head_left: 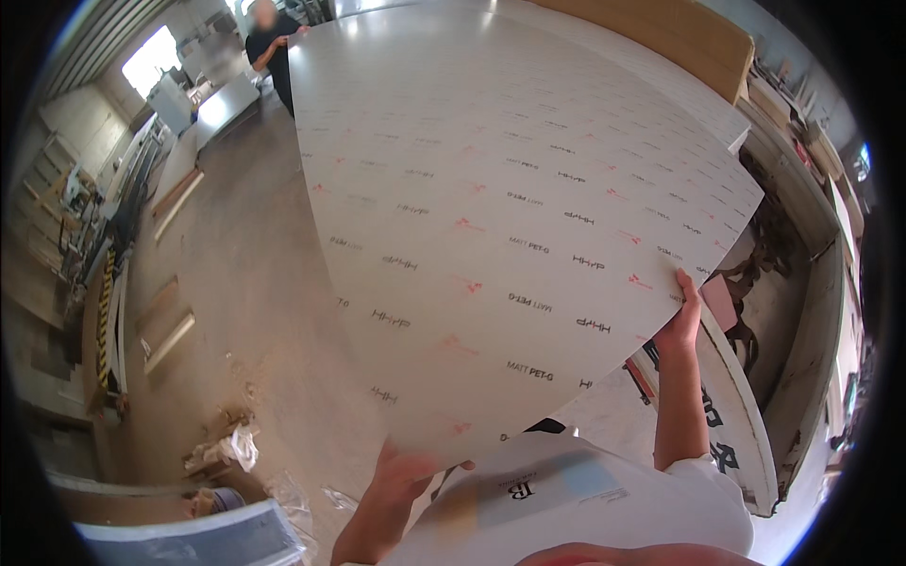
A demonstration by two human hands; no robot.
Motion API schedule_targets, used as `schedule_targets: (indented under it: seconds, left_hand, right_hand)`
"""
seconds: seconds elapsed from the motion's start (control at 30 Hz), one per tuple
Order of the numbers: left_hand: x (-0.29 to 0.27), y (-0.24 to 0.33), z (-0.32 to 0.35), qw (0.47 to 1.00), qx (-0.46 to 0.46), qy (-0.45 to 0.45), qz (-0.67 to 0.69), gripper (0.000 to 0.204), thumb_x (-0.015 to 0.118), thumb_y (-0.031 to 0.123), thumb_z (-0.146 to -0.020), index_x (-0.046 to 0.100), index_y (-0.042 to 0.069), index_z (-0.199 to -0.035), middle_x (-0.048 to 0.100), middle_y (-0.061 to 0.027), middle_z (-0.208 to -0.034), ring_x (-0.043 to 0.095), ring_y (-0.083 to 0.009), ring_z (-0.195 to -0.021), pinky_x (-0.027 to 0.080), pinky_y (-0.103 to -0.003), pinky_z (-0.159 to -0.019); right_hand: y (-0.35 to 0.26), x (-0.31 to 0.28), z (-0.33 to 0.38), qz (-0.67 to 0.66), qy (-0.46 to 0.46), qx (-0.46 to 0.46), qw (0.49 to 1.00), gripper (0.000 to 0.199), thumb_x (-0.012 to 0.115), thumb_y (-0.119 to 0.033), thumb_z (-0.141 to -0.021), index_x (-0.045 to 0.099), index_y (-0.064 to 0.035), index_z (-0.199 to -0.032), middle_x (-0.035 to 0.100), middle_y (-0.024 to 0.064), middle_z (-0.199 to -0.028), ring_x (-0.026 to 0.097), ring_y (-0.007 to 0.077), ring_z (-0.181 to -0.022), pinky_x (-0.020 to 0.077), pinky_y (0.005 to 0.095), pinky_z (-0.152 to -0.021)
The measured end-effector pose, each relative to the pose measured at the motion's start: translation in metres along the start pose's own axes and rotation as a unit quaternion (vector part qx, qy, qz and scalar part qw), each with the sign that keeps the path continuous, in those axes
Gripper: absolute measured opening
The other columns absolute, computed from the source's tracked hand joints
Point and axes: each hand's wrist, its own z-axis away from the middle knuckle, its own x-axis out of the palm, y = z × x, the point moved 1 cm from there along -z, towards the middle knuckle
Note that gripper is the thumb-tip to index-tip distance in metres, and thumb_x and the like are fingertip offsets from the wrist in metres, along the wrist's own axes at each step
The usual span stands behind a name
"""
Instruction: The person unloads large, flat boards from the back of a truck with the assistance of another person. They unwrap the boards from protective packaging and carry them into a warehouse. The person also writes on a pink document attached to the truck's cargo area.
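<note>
A large white panel (444, 208), its face covered in rows of black and red print, stretches from my body toward the far end of the room. My left hand (408, 469) grips its near edge low in front of me, with most fingers hidden. My right hand (683, 316) is closed round the right edge, thumb on the top face and the other fingers out of sight below. At the far left corner, another person (271, 42) in dark clothes has hands at the panel's edge.
A brown board (661, 42) and more pale sheets (708, 118) lie beyond the panel on the right. Beside my right arm stands a curved, white-walled truck-bed-like side (741, 406). Wood strips (170, 341) and crumpled wrapping (236, 448) lie on the left floor, near a blue-grey edged thing (203, 540).
</note>
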Motion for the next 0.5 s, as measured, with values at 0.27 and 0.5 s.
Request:
schedule_targets:
  seconds: [0.27, 0.5]
  left_hand:
    - [-0.09, -0.048, 0.079, 0.988, 0.136, -0.063, 0.039, 0.068, 0.062, 0.029, -0.079, 0.048, -0.001, -0.139, 0.061, -0.0189, -0.126, 0.065, -0.0347, -0.106, 0.059, -0.049, -0.079]
    - [-0.123, -0.14, 0.15, 0.917, 0.282, 0.087, 0.269, 0.09, 0.061, 0.07, -0.085, 0.041, 0.011, -0.151, 0.049, -0.0021, -0.149, 0.038, -0.0267, -0.142, 0.03, -0.051, -0.118]
  right_hand:
    - [0.037, 0.009, 0.064, -0.045, -0.054, 0.052, 0.996, 0.048, 0.05, -0.029, -0.099, 0.049, -0.0009, -0.138, 0.058, 0.0159, -0.136, 0.056, 0.0316, -0.125, 0.0453, 0.0463, -0.106]
    - [0.119, 0.041, 0.169, 0.04, -0.054, 0.212, 0.975, 0.047, 0.058, -0.02, -0.098, 0.048, -0.0026, -0.141, 0.061, 0.0126, -0.134, 0.057, 0.0289, -0.125, 0.0441, 0.0441, -0.109]
